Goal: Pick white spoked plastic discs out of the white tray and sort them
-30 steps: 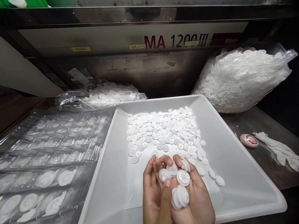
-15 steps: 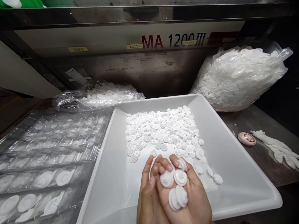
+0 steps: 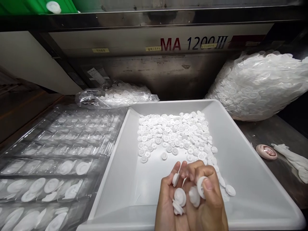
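My left hand [image 3: 167,200] and my right hand [image 3: 209,205] are cupped together low over the near part of a white plastic tray [image 3: 243,160]. Between them they hold several white toothed discs [image 3: 180,196]. The right thumb curls over one disc at the fingertips. The left fingers pinch another disc on edge. A loose pile of the same white discs [image 3: 173,134] lies in the far half of the tray, just beyond my fingertips.
A clear blister tray [image 3: 60,150] with discs in its near pockets lies to the left. A big plastic bag of discs [image 3: 260,86] stands at the right, a smaller bag [image 3: 120,94] behind. A pink round object [image 3: 266,151] and a white glove [image 3: 293,160] lie right of the tray.
My hands have closed more around the discs, and the right thumb has come over the top. The view has shifted, so everything sits a little further right.
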`<action>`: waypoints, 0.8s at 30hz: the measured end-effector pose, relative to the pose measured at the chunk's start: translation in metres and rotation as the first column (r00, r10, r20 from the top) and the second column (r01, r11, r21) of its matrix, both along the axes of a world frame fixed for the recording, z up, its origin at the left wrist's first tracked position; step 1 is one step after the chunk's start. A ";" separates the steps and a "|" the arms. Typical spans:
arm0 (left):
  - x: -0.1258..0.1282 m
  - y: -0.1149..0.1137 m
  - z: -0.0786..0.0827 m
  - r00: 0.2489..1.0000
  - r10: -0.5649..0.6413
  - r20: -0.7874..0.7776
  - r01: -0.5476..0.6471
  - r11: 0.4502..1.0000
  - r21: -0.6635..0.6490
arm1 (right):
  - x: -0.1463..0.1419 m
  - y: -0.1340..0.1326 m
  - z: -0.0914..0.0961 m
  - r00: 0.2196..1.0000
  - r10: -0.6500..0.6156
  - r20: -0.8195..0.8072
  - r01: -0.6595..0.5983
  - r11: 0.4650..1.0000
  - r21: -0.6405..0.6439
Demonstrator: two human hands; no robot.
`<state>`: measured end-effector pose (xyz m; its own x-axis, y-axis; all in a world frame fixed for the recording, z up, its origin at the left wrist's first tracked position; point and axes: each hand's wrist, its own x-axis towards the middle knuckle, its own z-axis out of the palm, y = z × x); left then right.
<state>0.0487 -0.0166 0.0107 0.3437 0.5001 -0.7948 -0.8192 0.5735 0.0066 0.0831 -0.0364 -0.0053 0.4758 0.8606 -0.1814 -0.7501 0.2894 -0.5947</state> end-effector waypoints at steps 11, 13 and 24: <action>-0.003 0.001 -0.011 0.994 0.061 -0.095 -0.047 0.989 0.141 | 0.033 0.004 -0.003 0.977 0.209 -0.047 -0.210 0.978 -0.013; -0.007 0.003 -0.008 0.995 0.056 -0.088 -0.039 0.982 0.187 | 0.041 0.001 -0.001 0.959 0.283 0.020 -0.278 0.951 -0.131; -0.018 0.005 -0.009 0.997 -0.006 -0.081 0.030 0.953 0.303 | 0.042 -0.025 -0.025 0.004 0.220 0.976 -0.232 0.949 -0.213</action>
